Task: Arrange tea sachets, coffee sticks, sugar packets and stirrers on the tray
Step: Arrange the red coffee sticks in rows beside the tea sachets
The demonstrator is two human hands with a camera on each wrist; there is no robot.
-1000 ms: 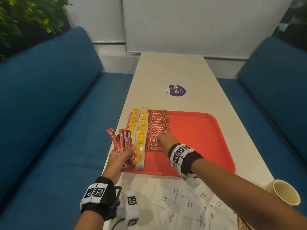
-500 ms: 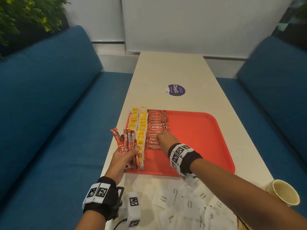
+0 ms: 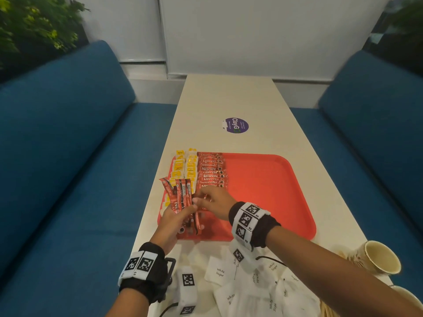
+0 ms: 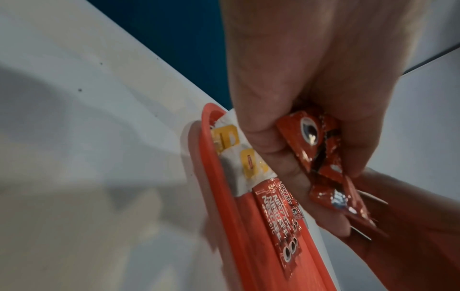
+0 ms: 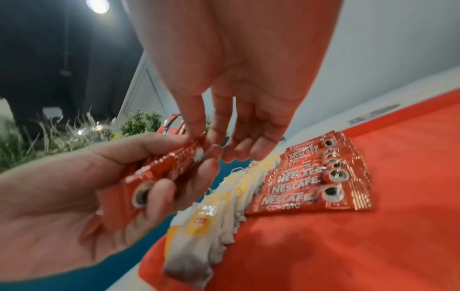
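A fanned bunch of red coffee sticks (image 3: 180, 202) is being held by the left hand (image 3: 170, 223), fingers curled round it, at lower centre of the head view over the near left corner of the red tray (image 3: 270, 191). One stick at the bunch's right edge is being pinched between thumb and forefinger of the right hand (image 3: 214, 202) (its other fingers are hanging loosely, as seen from the right wrist). A row of coffee sticks (image 5: 311, 187) is lying flat on the tray, with yellow-and-white tea sachets (image 3: 186, 167) stacked just left of it. White sugar packets (image 3: 242, 284) are being left loose on the table (image 3: 229, 99) at the bottom of the frame; paper cups (image 3: 378, 259) are lying at lower right.
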